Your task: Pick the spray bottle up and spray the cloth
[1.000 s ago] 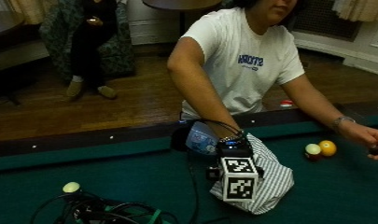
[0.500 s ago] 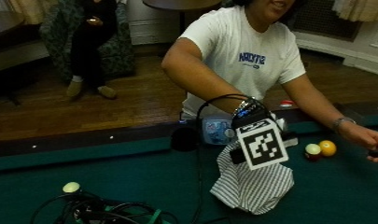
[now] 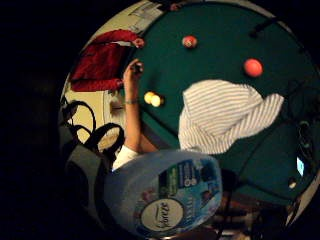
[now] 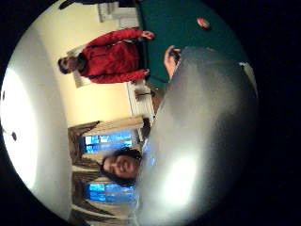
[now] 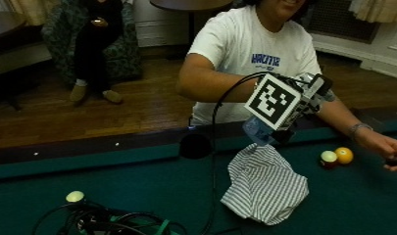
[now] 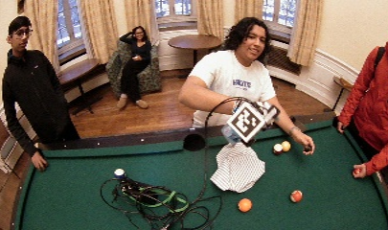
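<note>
While outside view hides it, palm cam shows bottle [image 3: 165, 197] label, prob. held.

Pale-blue spray bottle [image 5: 258, 133] lifted above crumpled striped cloth [image 5: 263, 185] — apart.

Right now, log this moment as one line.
phase: lifted | right hand: holds spray bottle | above striped cloth | cloth on pool table

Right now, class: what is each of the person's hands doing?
Gloved right hand: grip holds the spray bottle above the striped cloth.
Bare left hand: on the table, holding a small dark object.
</note>
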Tool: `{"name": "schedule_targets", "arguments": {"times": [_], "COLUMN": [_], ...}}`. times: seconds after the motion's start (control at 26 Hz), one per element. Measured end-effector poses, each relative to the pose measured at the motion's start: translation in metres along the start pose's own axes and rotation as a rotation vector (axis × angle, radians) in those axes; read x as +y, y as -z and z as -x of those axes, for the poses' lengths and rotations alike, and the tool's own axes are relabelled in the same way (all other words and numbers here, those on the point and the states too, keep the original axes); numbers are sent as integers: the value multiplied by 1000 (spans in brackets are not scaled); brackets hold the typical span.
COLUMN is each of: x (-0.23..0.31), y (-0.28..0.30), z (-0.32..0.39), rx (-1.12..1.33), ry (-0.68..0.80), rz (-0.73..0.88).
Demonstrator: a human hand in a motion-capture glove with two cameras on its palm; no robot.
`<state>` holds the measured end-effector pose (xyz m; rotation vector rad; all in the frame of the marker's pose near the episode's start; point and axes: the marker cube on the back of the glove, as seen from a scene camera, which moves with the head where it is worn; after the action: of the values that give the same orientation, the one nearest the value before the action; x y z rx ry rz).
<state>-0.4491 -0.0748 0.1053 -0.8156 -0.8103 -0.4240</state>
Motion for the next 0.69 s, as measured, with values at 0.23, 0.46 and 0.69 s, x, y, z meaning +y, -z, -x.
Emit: {"name": "schedule_targets", "arguments": {"times": [0.23,0.46,0.69], "x": [-12,-59,-103], "y": [-29,-83,-125], "z": [1,-25,-41], "rx": [-140,-214,-249], "ry": [153,163,157], "rz": [-103,-211,-255]}}
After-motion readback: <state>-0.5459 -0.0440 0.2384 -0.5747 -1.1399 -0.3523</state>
